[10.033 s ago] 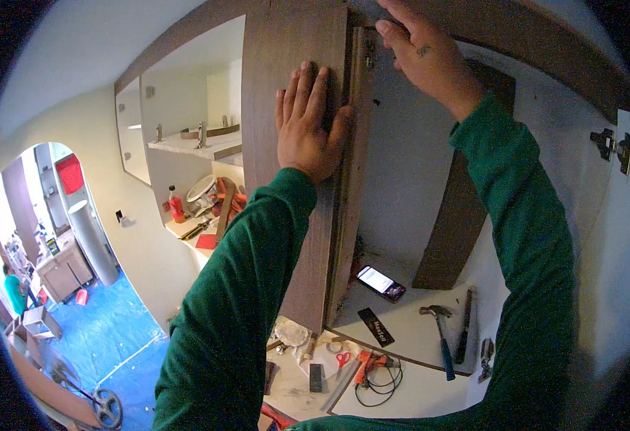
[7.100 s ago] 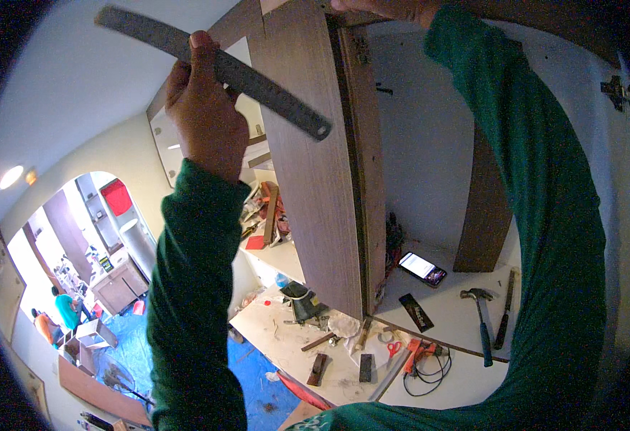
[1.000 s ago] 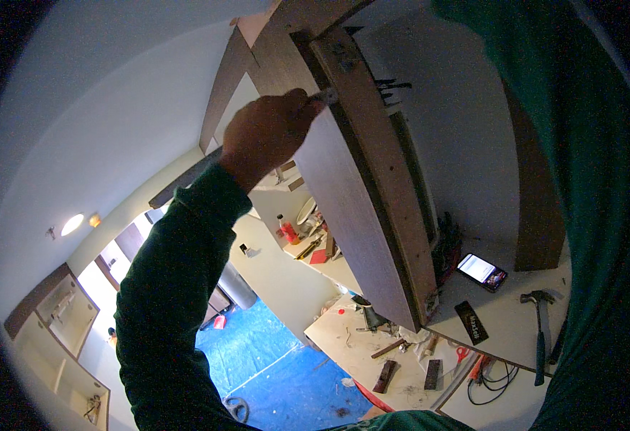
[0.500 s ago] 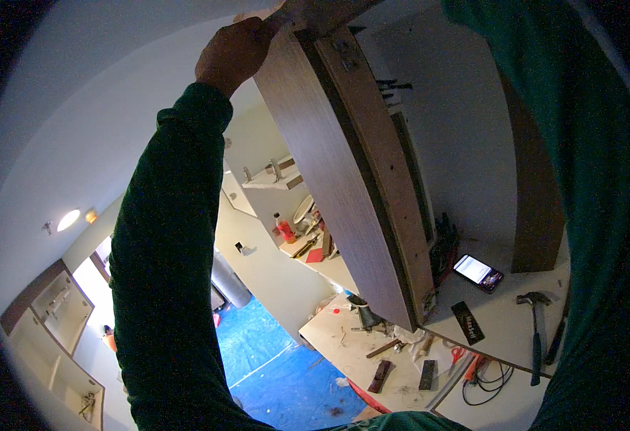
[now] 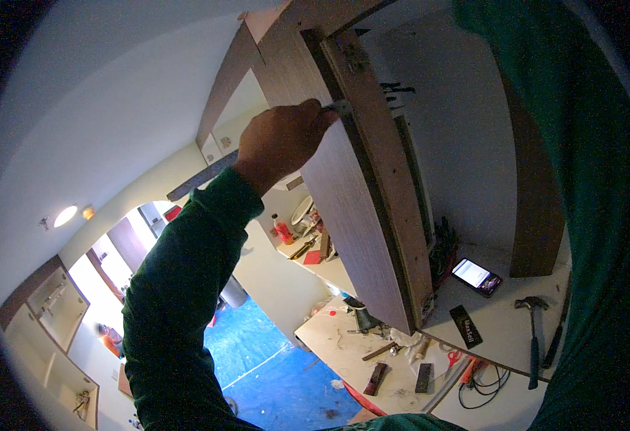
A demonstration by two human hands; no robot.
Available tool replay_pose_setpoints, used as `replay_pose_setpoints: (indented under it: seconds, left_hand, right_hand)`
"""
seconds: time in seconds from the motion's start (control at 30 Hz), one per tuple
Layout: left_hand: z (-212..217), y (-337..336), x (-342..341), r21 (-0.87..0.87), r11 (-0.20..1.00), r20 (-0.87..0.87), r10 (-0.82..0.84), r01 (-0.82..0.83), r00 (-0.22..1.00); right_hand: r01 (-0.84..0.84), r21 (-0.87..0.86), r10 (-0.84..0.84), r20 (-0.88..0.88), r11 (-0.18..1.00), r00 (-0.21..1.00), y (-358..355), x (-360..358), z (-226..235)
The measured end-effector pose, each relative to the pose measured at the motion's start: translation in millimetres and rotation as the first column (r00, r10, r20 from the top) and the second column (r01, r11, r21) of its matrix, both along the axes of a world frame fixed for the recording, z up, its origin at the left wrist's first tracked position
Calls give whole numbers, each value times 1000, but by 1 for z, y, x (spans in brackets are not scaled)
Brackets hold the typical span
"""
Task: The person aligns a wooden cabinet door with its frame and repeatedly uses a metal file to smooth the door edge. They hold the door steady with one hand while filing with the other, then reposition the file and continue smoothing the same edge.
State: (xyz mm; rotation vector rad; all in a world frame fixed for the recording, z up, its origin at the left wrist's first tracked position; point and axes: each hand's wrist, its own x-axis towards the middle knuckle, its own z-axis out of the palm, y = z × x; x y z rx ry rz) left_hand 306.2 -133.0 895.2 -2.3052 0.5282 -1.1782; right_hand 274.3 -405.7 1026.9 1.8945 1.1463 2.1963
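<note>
Left hand [image 5: 282, 141] grips a ruler [image 5: 201, 176], tip by the wooden panel [image 5: 358, 223] just ahead of it, seemingly placing it, which calls for steadiness; right hand unseen.

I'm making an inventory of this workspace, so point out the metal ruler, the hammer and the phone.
Metal ruler [image 5: 201, 177]: head view, on its exposed long end.
Hammer [image 5: 535, 346]: head view, on its handle.
Phone [image 5: 476, 276]: head view, on its lit screen.
</note>
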Motion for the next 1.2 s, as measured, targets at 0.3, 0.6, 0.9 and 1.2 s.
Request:
replay_pose_setpoints:
  seconds: [0.3, 0.6, 0.9, 1.2]
  left_hand:
    - [88, 14, 32, 285, 929, 349, -329, 235, 877]
    - [100, 21, 19, 442, 897, 480, -240, 4, 844]
    - [16, 38, 39, -26, 955, 55, -294, 296, 954]
    - [67, 43, 83, -25, 883, 206, -454, 469, 867]
  right_hand:
    - [63, -26, -64, -46, 998, 997, -4, -8, 0]
    - [92, 1, -92, -39, 996, 995, -2, -11, -3]
    - [19, -35, -18, 24, 999, 1000, 1, -7, -1]
    - [-13, -83, 15, 18, 996, 1000, 0, -6, 0]
